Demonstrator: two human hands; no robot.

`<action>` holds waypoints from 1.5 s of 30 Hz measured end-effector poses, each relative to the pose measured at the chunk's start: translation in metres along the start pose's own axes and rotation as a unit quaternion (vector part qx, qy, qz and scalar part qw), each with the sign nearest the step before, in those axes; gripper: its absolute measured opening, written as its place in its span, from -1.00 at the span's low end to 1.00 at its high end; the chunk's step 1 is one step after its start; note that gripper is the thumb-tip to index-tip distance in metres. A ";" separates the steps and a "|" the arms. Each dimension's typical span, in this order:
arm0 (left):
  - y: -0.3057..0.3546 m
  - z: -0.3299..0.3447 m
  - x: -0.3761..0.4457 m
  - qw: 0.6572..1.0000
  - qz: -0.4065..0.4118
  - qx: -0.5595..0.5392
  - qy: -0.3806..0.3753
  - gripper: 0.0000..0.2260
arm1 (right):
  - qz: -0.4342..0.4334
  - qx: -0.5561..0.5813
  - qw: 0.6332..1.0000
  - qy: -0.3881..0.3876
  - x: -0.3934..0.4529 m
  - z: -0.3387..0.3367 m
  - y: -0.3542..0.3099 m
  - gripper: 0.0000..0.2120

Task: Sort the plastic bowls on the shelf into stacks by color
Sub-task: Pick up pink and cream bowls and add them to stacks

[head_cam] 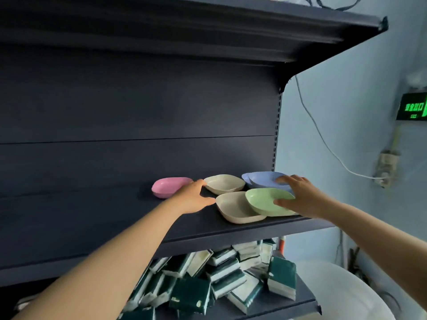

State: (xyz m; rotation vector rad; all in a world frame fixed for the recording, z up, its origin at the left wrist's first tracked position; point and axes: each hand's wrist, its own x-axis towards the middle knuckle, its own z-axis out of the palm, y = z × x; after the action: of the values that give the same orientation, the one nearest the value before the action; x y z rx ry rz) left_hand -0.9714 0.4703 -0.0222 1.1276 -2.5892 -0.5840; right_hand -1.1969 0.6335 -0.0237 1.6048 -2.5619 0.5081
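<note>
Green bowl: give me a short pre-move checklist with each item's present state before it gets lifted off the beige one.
1. Right hand grips green bowl: ok.
2. Green bowl free of the front beige bowl: not ok, it rests tilted on it.
3. Left hand holds nothing: ok.
4. Blue bowls already stacked: ok.
5. Beige bowls stacked: not ok, rear beige bowl sits apart.
6. Second green bowl present: cannot tell.

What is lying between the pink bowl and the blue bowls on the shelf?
In the head view, the far beige bowl sits between the pink bowl and the blue bowls; the left hand reaches in there too.
</note>
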 end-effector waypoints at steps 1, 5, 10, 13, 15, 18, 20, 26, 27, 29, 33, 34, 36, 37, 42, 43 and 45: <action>0.007 0.010 0.009 0.999 -0.019 -0.029 -0.005 -0.46 | 0.007 0.011 1.000 -0.005 0.008 0.000 0.016 -0.42; 0.020 0.046 0.043 0.971 -0.169 -0.170 -0.002 -0.44 | 0.061 0.093 0.994 -0.019 0.040 0.005 0.062 -0.50; 0.019 0.076 0.069 0.909 -0.228 -0.349 0.011 -0.79 | 0.085 0.128 0.985 -0.076 0.070 0.013 0.080 -0.78; 0.020 0.083 0.072 0.911 -0.236 -0.335 0.041 -0.82 | 0.094 0.150 0.977 -0.118 0.081 0.017 0.081 -0.68; 0.020 0.084 0.071 0.914 -0.241 -0.324 0.044 -0.85 | 0.094 0.177 0.970 -0.137 0.087 0.021 0.082 -0.63; 0.017 0.085 0.071 0.913 -0.234 -0.331 0.045 -0.83 | 0.082 0.201 0.963 -0.159 0.092 0.026 0.083 -0.59; 0.015 0.084 0.070 0.909 -0.230 -0.343 0.054 -0.82 | 0.084 0.210 0.960 -0.166 0.094 0.029 0.083 -0.58; 0.000 0.079 0.064 0.884 -0.250 -0.383 0.100 -0.91 | 0.102 0.315 0.931 -0.150 0.099 0.036 0.081 -0.62; -0.004 0.077 0.063 0.875 -0.254 -0.397 0.109 -0.92 | 0.105 0.337 0.924 -0.150 0.099 0.038 0.078 -0.68; -0.013 0.074 0.059 0.845 -0.261 -0.447 0.134 -0.87 | 0.113 0.394 0.900 -0.149 0.098 0.039 0.070 -0.82; -0.032 0.061 0.043 0.775 -0.268 -0.548 0.167 -0.84 | 0.132 0.444 0.876 -0.134 0.095 0.040 0.041 -0.84; -0.037 0.055 0.037 0.764 -0.268 -0.562 0.169 -0.88 | 0.133 0.454 0.872 -0.128 0.094 0.040 0.032 -0.83; -0.048 0.044 0.024 0.753 -0.265 -0.576 0.174 -0.89 | 0.130 0.474 0.862 -0.123 0.088 0.037 0.006 -0.82; -0.055 0.037 0.016 0.751 -0.262 -0.579 0.177 -0.87 | 0.124 0.488 0.856 -0.121 0.088 0.039 -0.005 -0.69; -0.100 -0.004 -0.028 0.749 -0.253 -0.584 0.184 -0.69 | 0.081 0.546 0.823 -0.134 0.074 0.045 -0.079 -0.94; -0.111 -0.014 -0.039 0.749 -0.250 -0.585 0.185 -0.69 | 0.075 0.557 0.817 -0.131 0.071 0.047 -0.097 -0.95; -0.133 -0.034 -0.062 0.748 -0.241 -0.587 0.195 -0.68 | 0.063 0.570 0.809 -0.131 0.061 0.049 -0.136 -0.85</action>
State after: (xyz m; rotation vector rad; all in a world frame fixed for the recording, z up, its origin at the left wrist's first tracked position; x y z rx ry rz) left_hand -0.8317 0.4250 -0.0574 1.1587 -1.0642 -1.5537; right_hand -1.0987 0.5114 -0.0229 1.7659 -2.6432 2.3207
